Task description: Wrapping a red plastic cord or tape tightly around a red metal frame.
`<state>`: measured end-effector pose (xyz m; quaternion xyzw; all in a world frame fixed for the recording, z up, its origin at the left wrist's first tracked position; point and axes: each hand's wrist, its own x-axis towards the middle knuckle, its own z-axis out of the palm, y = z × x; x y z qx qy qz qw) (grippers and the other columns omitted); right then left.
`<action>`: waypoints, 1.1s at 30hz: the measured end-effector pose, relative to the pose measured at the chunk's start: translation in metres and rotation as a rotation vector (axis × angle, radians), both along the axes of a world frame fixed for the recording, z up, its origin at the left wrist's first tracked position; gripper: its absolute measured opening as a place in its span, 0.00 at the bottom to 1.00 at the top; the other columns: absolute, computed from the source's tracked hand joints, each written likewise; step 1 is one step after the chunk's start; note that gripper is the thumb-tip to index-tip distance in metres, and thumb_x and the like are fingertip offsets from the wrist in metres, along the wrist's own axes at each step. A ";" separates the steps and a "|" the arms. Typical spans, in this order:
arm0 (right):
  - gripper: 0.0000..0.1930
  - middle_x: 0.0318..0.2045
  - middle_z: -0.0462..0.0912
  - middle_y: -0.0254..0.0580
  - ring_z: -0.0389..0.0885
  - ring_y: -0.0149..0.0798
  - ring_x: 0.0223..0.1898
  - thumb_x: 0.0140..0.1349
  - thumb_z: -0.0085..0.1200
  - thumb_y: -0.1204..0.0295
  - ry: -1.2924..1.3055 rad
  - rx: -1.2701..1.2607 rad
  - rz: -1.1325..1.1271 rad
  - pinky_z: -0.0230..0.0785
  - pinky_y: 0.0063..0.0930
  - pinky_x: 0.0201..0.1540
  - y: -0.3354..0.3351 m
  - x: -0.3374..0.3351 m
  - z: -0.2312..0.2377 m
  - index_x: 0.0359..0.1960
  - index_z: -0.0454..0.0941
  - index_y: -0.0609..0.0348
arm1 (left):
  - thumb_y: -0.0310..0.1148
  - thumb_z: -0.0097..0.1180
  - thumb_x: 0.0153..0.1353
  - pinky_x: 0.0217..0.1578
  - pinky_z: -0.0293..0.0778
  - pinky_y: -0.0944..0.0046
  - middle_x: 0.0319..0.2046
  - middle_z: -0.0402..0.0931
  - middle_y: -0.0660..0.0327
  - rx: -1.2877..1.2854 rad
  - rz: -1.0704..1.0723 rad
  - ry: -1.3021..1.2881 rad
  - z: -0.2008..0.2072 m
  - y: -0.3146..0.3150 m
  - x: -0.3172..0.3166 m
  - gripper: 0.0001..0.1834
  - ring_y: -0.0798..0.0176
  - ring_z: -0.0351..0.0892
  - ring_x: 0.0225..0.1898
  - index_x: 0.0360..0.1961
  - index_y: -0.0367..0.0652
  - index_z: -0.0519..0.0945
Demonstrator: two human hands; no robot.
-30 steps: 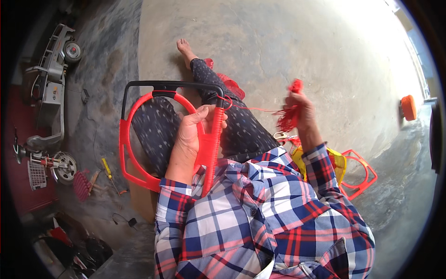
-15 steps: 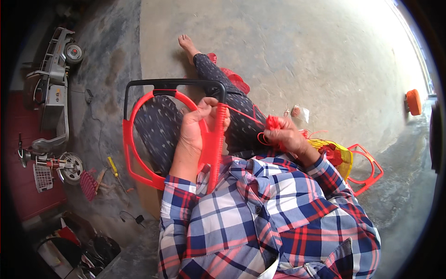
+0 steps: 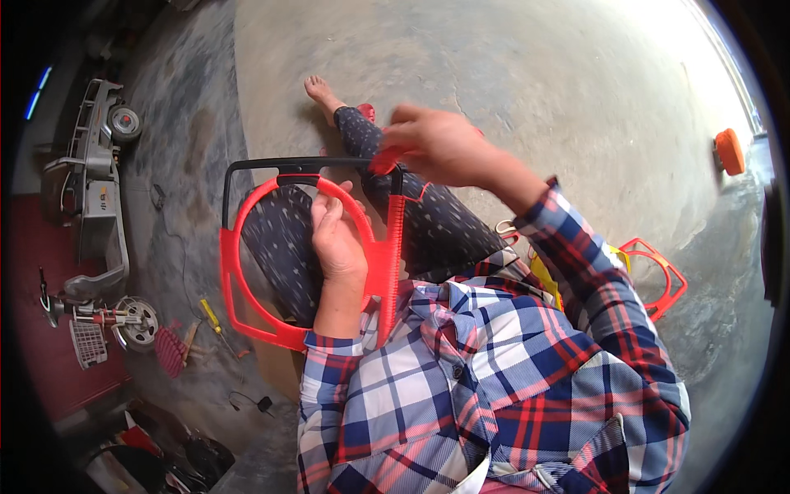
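Observation:
A red plastic frame (image 3: pixel 380 267) with a big ring, a toothed right edge and a black top bar (image 3: pixel 271 165) is upright over my lap. My left hand (image 3: pixel 337 243) holds it, fingers curled at the ring's upper right. Over the frame's top right corner, my right hand (image 3: pixel 444 146) is closed on a bundle of red cord (image 3: pixel 385 160); its fingers are smeared by motion. A thin loop of cord hangs beside the toothed edge near that corner.
My patterned trouser leg (image 3: pixel 428 214) stretches ahead on the concrete floor. A second red frame (image 3: pixel 662 280) and yellow material (image 3: pixel 546 276) lie at my right. Leftward are a yellow-handled screwdriver (image 3: pixel 211 314), a scooter (image 3: pixel 103 206) and a small bicycle (image 3: pixel 123 321). An orange object (image 3: pixel 729 151) stands far right.
My right hand has swung up and left with the cord bundle, from beside my right thigh to the frame's top corner. My left hand's fingers have shifted from the toothed edge to the ring.

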<state>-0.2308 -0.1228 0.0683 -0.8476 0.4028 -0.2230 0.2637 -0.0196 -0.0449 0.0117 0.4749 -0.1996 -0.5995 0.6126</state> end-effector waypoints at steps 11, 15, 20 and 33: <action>0.15 0.36 0.79 0.39 0.77 0.36 0.39 0.51 0.66 0.69 -0.629 0.126 -0.405 0.71 0.30 0.43 0.008 -0.009 -0.077 0.38 0.77 0.59 | 0.44 0.47 0.62 0.57 0.70 0.53 0.51 0.73 0.38 0.071 -0.463 0.432 -0.005 -0.010 0.003 0.29 0.46 0.75 0.52 0.52 0.25 0.71; 0.07 0.26 0.79 0.29 0.75 0.25 0.29 0.58 0.60 0.69 -0.868 0.693 -0.253 0.69 0.23 0.34 0.029 0.004 -0.082 0.33 0.77 0.58 | 0.45 0.48 0.62 0.56 0.71 0.52 0.50 0.73 0.37 0.102 -0.449 0.453 -0.005 -0.009 0.003 0.30 0.45 0.75 0.52 0.50 0.23 0.71; 0.04 0.26 0.77 0.26 0.74 0.22 0.27 0.61 0.56 0.68 -0.934 0.986 -0.426 0.65 0.18 0.29 0.008 0.001 -0.101 0.32 0.77 0.54 | 0.43 0.51 0.61 0.55 0.71 0.50 0.47 0.75 0.41 0.128 -0.417 0.418 0.004 -0.006 0.000 0.28 0.46 0.76 0.49 0.49 0.24 0.72; 0.10 0.29 0.81 0.34 0.77 0.29 0.29 0.59 0.56 0.64 -0.702 1.079 -0.717 0.68 0.23 0.29 -0.014 -0.054 -0.168 0.35 0.78 0.58 | 0.43 0.52 0.61 0.54 0.71 0.49 0.48 0.76 0.44 0.064 -0.465 0.543 0.029 0.009 -0.011 0.27 0.47 0.75 0.51 0.50 0.28 0.73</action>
